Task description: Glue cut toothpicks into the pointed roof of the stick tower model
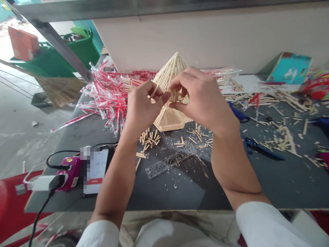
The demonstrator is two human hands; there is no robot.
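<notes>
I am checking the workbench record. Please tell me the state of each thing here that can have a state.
left hand: pinching a short wooden stick against the pyramid
right hand: fingers bent, touching the pyramid
stick pyramid: upright on the table, tip up
phone: screen on, cable plugged in
clear ruler: lying flat
blue cutters: lying flat, untouched
plastic wrappers: piled loose

Stick pyramid point(168, 118) mid-table point(257, 185), wrappers point(108, 92) behind-left, ruler point(169, 163) in front, phone point(96, 169) front-left, scissors point(262, 147) right.
</notes>
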